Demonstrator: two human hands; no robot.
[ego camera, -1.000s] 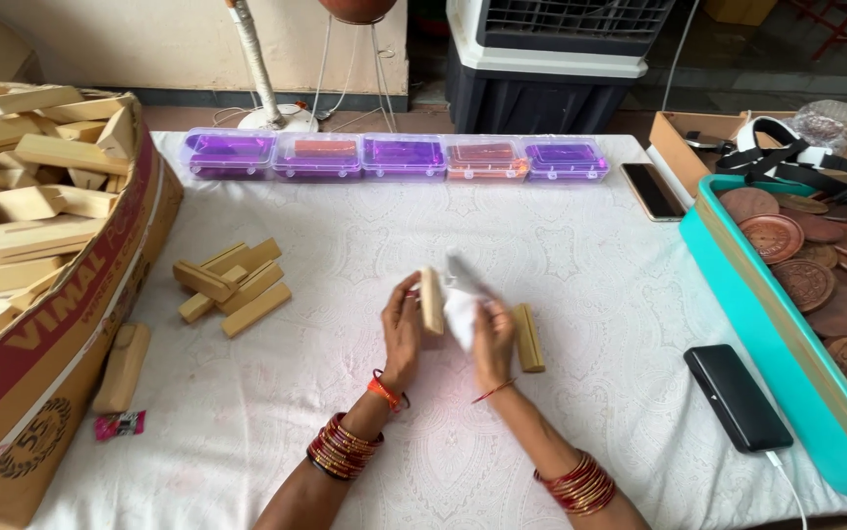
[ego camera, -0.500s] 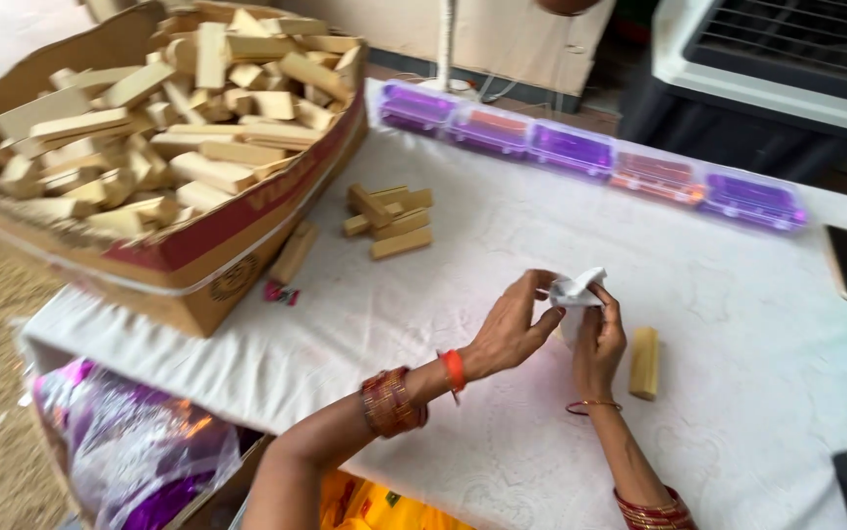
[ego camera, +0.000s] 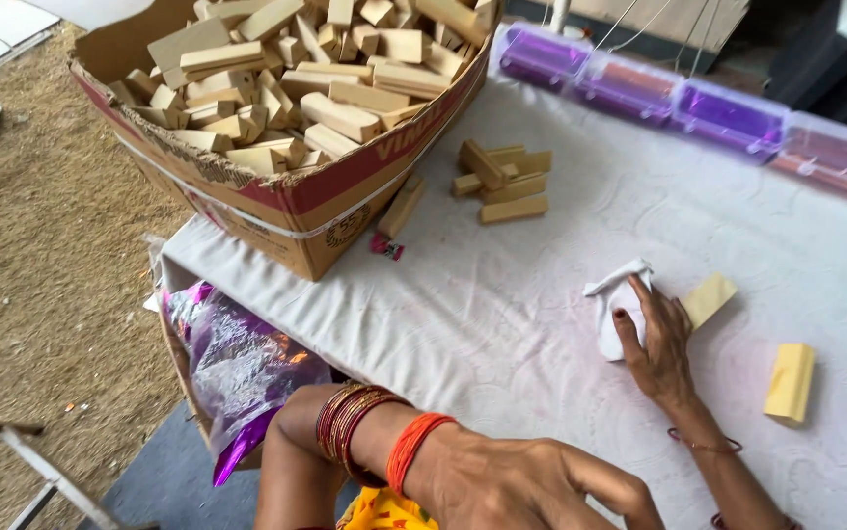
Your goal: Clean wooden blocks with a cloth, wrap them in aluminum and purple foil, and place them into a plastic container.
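A person's hands over a white-clothed tabletop [ego camera: 541, 324] strewn with wooden blocks.

The right hand [ego camera: 659, 344] lies on the tabletop, fingers closed around a white cloth [ego camera: 615, 294] and one block [ego camera: 710, 297] held together. A second block [ego camera: 790, 383] lies apart to its right. The left hand [ego camera: 531, 486] is low and near the camera, fingers loosely bent, holding nothing. A cardboard box [ego camera: 305, 211] full of blocks sits at the tabletop's left end.

Your right hand [ego camera: 661, 345] on a soft white cloth [ego camera: 618, 306] and a smooth pale wood block [ego camera: 709, 297], matt embossed white tablecloth [ego camera: 502, 294] beneath, beside it a rough cardboard box [ego camera: 296, 201] of matt wooden blocks [ego camera: 296, 74], beyond the cloth glossy translucent plastic cases [ego camera: 698, 103].
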